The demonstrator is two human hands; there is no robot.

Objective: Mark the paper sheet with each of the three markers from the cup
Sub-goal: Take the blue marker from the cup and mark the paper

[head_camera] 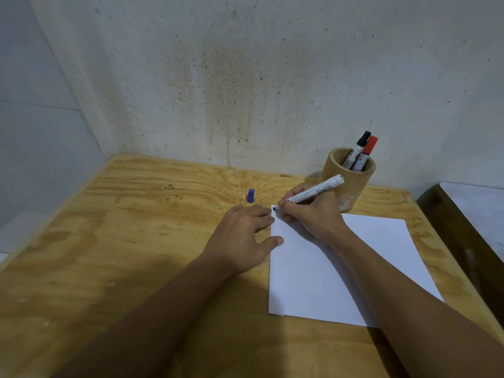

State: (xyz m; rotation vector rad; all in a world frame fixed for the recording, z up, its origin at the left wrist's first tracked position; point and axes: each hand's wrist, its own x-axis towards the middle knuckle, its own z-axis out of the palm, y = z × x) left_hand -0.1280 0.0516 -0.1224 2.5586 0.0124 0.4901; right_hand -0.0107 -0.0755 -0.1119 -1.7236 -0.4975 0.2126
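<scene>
A white paper sheet (313, 274) lies on the wooden table (122, 241). My right hand (311, 214) grips an uncapped blue marker (316, 190), its tip touching the sheet's far left corner, where a small blue mark shows. My left hand (242, 236) rests flat, fingers spread, with the thumb and fingertips on the sheet's left edge. The blue cap (251, 195) stands upright on the table just beyond my left hand. A wooden cup (347, 178) at the back holds a black-capped marker (359, 148) and a red-capped marker (368, 151).
A stained wall stands right behind the table and another wall closes the left side. A dark chair or bench edge (463, 236) sits off the table's right side.
</scene>
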